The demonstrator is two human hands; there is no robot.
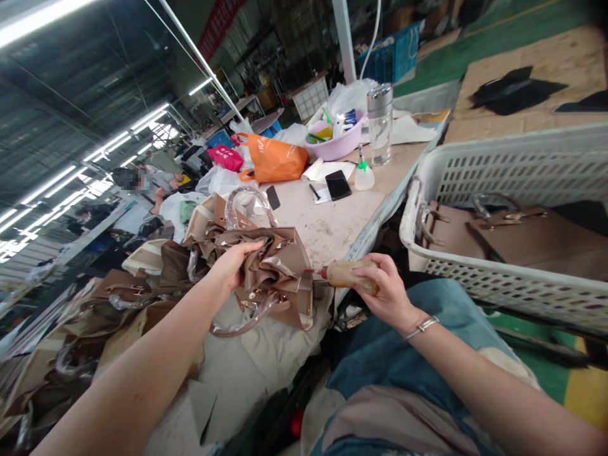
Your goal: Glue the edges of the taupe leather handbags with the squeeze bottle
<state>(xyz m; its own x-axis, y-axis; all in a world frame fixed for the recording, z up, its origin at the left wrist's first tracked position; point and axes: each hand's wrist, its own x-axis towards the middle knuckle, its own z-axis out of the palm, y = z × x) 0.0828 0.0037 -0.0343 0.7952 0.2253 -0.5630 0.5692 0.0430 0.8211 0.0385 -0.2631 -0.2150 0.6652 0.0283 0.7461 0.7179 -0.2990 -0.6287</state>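
Brown handbag (280, 272) lies tilted in front of you at the near edge of the bench (327, 234), over a beige cloth (256, 361), its mouth full of crumpled lining and its handles wrapped in clear plastic. Your left hand (240, 263) grasps it at the mouth, thumb pressed on the lining, with the other fingers mostly hidden. Your right hand (382, 288) has its fingers wrapped around a squeeze bottle (349, 273), held on its side with the red nozzle pointing at the bag's edge; you cannot tell whether the tip touches. More brown bags (133, 297) crowd together to your left. Beyond your work, the bench carries a dark phone (338, 185), a small green-capped bottle (364, 177), a clear flask (380, 126), a purple basin (335, 147) and an orange bag (275, 158). To your right, a white basket (441, 256) holds brown handbags (536, 237), near cardboard (579, 63) bearing black pieces (517, 88).
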